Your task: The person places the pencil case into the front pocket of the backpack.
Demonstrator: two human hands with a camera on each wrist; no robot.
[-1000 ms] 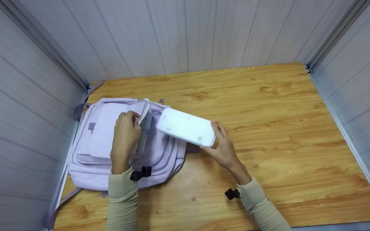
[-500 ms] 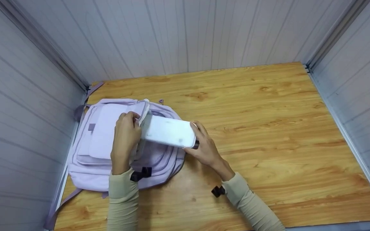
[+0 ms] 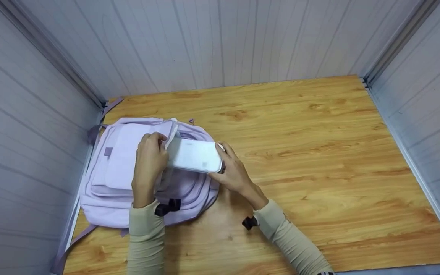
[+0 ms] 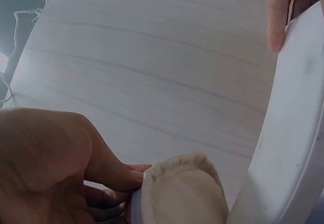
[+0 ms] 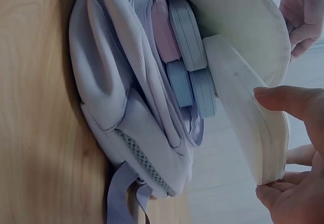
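A lilac backpack [image 3: 105,208] lies on the table at the left. My left hand [image 3: 150,156] pinches the edge of its opening, where the pale lining [image 4: 187,193] shows in the left wrist view. My right hand [image 3: 237,173] holds a white rectangular case [image 3: 195,154] by one end, thumb and fingers on opposite sides. The case's other end reaches into the opening. In the right wrist view, several slim cases sit inside the bag beside the white one, among them a pink case [image 5: 164,29], a grey case [image 5: 187,29] and a blue case [image 5: 179,85].
The wood-patterned table [image 3: 319,152] extends to the right of the backpack. Pale panels [image 3: 224,42] wall it at the back and both sides. A bag strap [image 3: 76,242] trails toward the front left corner, close to the left wall.
My right hand has moved left with the white case, bringing its far end from outside the backpack into the opening. The left hand has stayed at the opening's edge.
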